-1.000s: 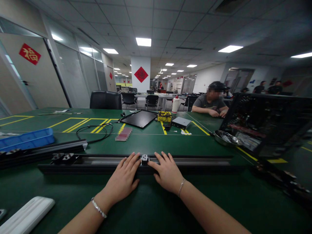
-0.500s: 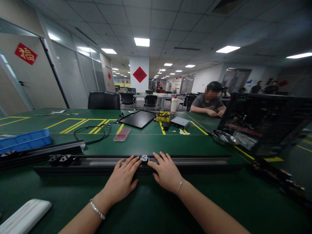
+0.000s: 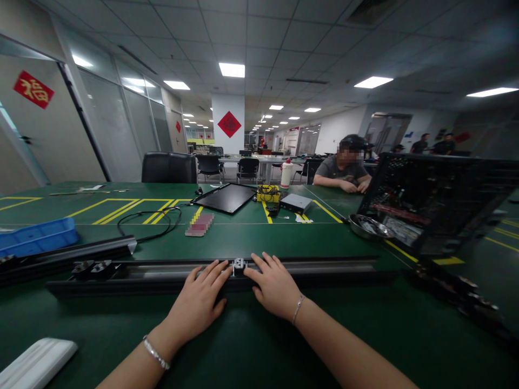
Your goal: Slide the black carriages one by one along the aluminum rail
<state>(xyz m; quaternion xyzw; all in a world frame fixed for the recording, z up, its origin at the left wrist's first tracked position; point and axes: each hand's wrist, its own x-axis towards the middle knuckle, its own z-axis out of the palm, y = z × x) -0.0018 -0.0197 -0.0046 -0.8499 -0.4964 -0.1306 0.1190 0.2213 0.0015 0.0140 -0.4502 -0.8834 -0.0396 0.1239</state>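
Note:
A long black metal channel (image 3: 336, 266) lies across the green table in front of me. Midway along it sits a small block with a pale, socket-like face (image 3: 239, 263). Left of the block, my left hand (image 3: 199, 297) rests on the channel, palm down and fingers extended. On the other side my right hand (image 3: 276, 285) lies over the channel with its fingers spread, its index fingertip close to the block. Whether either hand presses on the block is hard to make out. Two dark socket modules (image 3: 92, 268) sit at the channel's left end.
At left are a blue tray (image 3: 38, 237), another black channel (image 3: 81, 251) and a white object (image 3: 38, 362). Beyond lie a black cable (image 3: 150, 236), a flat black panel (image 3: 227, 198) and a grey box (image 3: 295, 203). Right: a metal bowl (image 3: 371, 227), an open black case (image 3: 438, 200); a person sits opposite.
The view has turned slightly right, so things appear shifted left. My left hand's fingertips have drawn a little away from the block; my right hand stays nearly as it was.

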